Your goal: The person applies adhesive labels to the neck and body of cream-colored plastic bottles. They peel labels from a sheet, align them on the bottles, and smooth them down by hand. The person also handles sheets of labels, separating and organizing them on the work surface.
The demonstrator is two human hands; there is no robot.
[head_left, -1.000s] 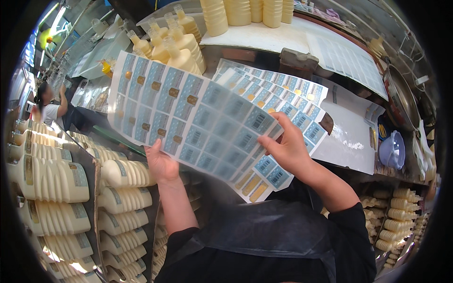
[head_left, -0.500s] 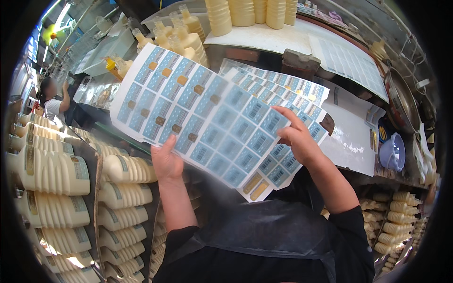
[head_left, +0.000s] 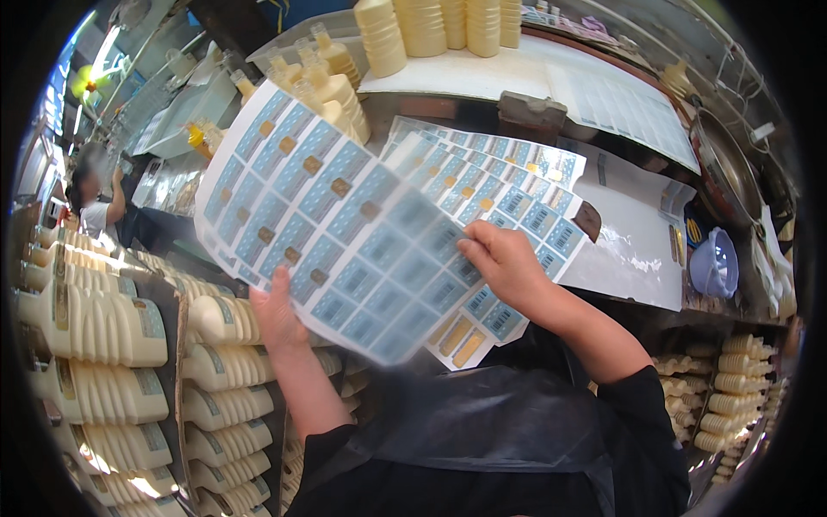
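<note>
A large sheet of blue labels (head_left: 301,177) with gold patches slants across the middle in front of me, its right part smeared by motion. My left hand (head_left: 280,317) grips the lower left edge, thumb on top and fingers hidden beneath. At the sheet's right edge, my right hand (head_left: 502,263) is closed in a pinch between thumb and fingers. Under and beyond it, more label sheets (head_left: 538,211) lie fanned out on the worktop. One lower sheet carries gold strips (head_left: 461,339) at its near corner.
Cream ribbed bottles (head_left: 444,30) stand on a white board at the back, others in a clear tub (head_left: 267,43). Racks of labelled bottles (head_left: 103,323) fill the left. A lilac basin (head_left: 714,264) sits right, beside a white sheet (head_left: 620,246). Another person (head_left: 96,202) is far left.
My right hand has moved left and slightly down, and the sheet's right part bends inward. My left hand has shifted a little left. More of the sheets underneath shows on the right.
</note>
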